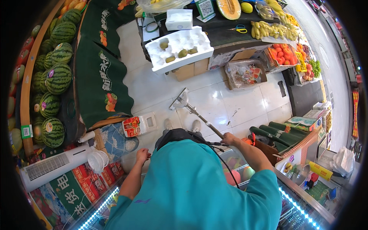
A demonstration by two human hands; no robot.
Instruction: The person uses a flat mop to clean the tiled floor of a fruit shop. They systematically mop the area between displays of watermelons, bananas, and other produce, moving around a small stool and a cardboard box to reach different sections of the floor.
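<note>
My right hand (229, 139) is closed round the metal handle (203, 119) of a sponge mop, which slants away from me to the upper left. The mop's head (180, 100) rests on the pale tiled floor (215, 96), a little beyond my shoes. My left hand (143, 155) hangs beside my body with curled fingers and holds nothing that I can see; whether the fingers are fully closed is unclear. Past the mop head, a white foam tray (179, 50) with several kiwifruit sits at the edge of a dark table.
Watermelons (58, 79) line the shelf at left, above a green cloth (100, 69). A printed carton (132, 126) lies by my feet at left. An open box (245, 73) stands on the floor ahead. Rolled green mats (273, 133) are at right, a glass display case behind me.
</note>
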